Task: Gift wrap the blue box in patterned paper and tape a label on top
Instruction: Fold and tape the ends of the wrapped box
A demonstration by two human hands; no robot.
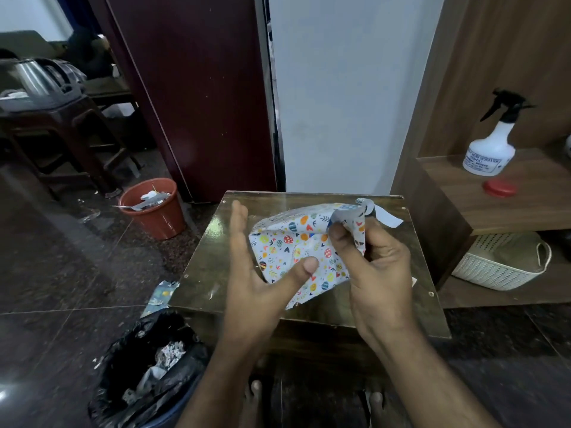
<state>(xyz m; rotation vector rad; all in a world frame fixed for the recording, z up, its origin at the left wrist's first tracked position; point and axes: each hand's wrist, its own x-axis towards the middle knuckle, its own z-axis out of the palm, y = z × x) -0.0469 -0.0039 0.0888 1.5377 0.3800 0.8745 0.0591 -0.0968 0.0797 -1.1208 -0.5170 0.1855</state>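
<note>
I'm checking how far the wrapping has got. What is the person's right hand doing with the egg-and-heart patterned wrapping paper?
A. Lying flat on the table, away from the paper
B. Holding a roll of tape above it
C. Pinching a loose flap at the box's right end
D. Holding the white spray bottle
C: the right hand pinches a raised flap of the egg-and-heart patterned wrapping paper at the right end, while the left hand presses its thumb on the paper.

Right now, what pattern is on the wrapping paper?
Head view: white wrapping paper printed with small multicoloured eggs, hearts and leaves.
</note>
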